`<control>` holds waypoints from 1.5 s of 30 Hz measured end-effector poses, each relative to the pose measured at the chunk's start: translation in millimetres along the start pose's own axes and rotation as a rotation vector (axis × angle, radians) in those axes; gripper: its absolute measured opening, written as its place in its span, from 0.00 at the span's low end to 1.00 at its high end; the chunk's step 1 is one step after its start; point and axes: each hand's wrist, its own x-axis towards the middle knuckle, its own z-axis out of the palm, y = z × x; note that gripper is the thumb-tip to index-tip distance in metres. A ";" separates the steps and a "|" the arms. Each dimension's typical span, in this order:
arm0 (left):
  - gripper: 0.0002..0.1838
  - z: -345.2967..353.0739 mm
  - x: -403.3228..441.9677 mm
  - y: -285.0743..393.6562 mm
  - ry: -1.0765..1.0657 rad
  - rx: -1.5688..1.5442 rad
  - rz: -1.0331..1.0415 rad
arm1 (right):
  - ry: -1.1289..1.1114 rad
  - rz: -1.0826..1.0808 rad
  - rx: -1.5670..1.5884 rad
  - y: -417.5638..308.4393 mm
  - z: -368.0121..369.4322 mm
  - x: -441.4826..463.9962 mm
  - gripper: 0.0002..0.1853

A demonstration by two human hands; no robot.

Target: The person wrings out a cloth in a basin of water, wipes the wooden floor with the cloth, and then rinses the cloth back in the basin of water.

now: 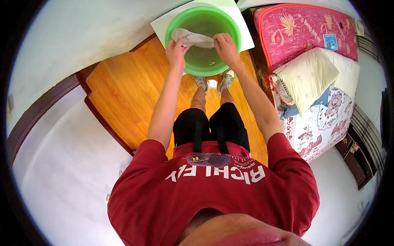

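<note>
A round green basin (236, 30) with water in it rests on a white surface (246, 35). Over the water a pale, wet-looking cloth (197, 39) is stretched between both hands. My left hand (176, 52) holds its wider end near the basin's left side, with the fingers partly behind the cloth. My right hand (226, 46) pinches the narrow end near the right side of the basin. A small light mark shows in the water below the cloth.
To the right is a bed with a pink patterned mattress (293, 24), a cream pillow (310, 78) and a floral sheet (303, 135). My shoes (225, 80) stand on the wooden floor (131, 86) by the basin. A white wall (74, 33) rises at the left.
</note>
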 end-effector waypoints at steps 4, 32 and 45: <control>0.12 -25.7 5.9 -31.9 0.024 0.234 -0.237 | -0.173 0.002 -0.087 22.6 10.7 -24.4 0.09; 0.24 -42.7 24.0 -73.9 -0.279 1.046 0.136 | -0.316 0.377 0.088 54.1 70.6 -32.0 0.18; 0.10 11.2 52.7 -73.0 -0.037 0.260 -0.282 | 0.083 0.630 0.373 6.9 28.9 -60.7 0.21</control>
